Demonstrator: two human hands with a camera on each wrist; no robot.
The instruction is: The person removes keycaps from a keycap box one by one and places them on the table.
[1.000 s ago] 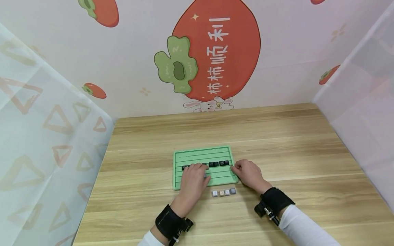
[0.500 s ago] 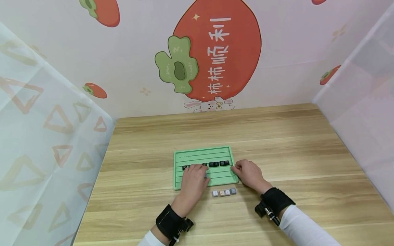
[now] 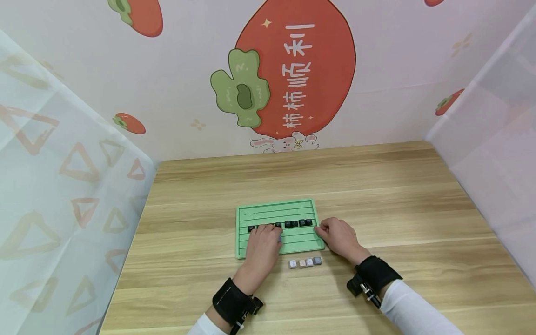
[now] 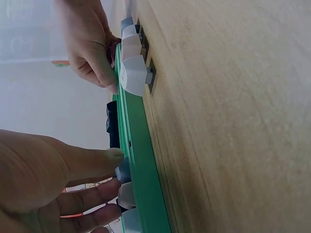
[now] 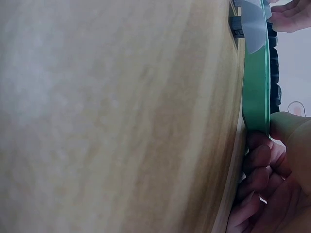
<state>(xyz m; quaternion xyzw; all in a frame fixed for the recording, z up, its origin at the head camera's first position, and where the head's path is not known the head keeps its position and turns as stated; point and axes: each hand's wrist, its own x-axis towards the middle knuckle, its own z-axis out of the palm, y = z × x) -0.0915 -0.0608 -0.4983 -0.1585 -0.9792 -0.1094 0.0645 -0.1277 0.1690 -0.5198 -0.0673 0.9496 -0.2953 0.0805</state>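
A green tray (image 3: 301, 243) with ridged rows lies on the table and bears a row of black keycaps (image 3: 294, 224). My left hand (image 3: 263, 246) is over the tray's left half and covers part of that row. In the left wrist view its thumb and forefinger pinch a dark grey keycap (image 4: 123, 171) at the tray's near side. Pale keycaps (image 4: 127, 195) sit beside it under the other fingers. My right hand (image 3: 340, 238) grips the tray's right edge, thumb on top and curled fingers (image 5: 257, 158) against the side.
Several loose keycaps, among them a white keycap (image 3: 292, 264) and a grey keycap (image 3: 317, 261), stand in a short line on the wooden table (image 3: 389, 195) just before the tray. Printed cloth walls (image 3: 180, 135) stand at the back and both sides.
My left thumb has drawn in toward the fingers over the tray. The right hand, the tray and the loose keycaps stay where they were.
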